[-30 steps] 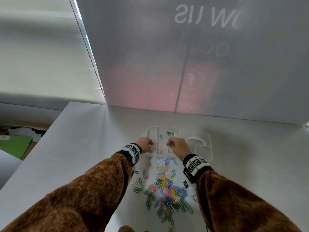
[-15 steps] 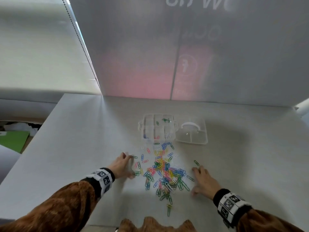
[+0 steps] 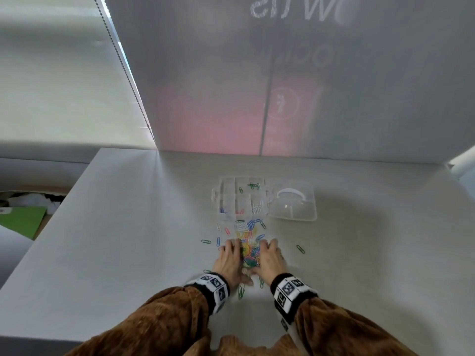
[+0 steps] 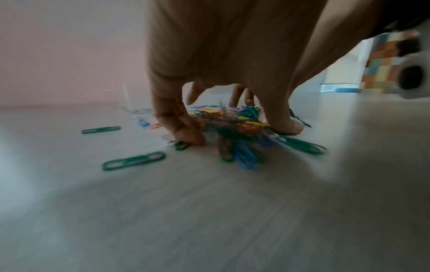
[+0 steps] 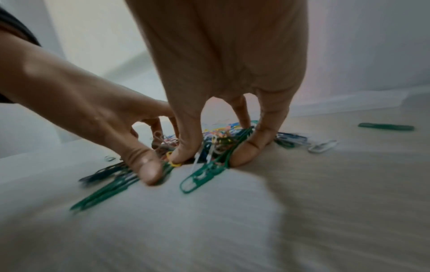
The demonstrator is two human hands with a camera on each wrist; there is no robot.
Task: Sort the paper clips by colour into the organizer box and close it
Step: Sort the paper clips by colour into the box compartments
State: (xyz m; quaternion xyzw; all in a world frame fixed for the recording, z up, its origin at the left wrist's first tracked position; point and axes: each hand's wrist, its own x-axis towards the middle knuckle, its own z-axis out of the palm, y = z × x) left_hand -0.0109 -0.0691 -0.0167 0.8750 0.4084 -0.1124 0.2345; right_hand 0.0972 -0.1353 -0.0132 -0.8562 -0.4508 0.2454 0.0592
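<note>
A heap of mixed-colour paper clips (image 3: 250,253) lies on the table, squeezed between my two hands. My left hand (image 3: 230,260) presses in from the left and my right hand (image 3: 270,258) from the right, fingertips down on the table. In the left wrist view my left hand's fingers (image 4: 177,127) arch over the heap (image 4: 232,119). The right wrist view shows my right hand (image 5: 216,154) pushing against the clips, beside my left hand (image 5: 93,103). The clear organizer box (image 3: 217,195) stands open behind, with a few green, blue, pink and white clips in separate compartments.
The box's clear lid (image 3: 295,211) with its white handle lies open to the right of the box. Loose clips (image 3: 241,226) are scattered between heap and box; single green clips lie at left (image 3: 206,241) and right (image 3: 300,248). A white wall panel stands behind the table.
Both hands left the organizer box, dropped to either side of the scattered clips, then swept inward, bunching the clips into a tight heap between them.
</note>
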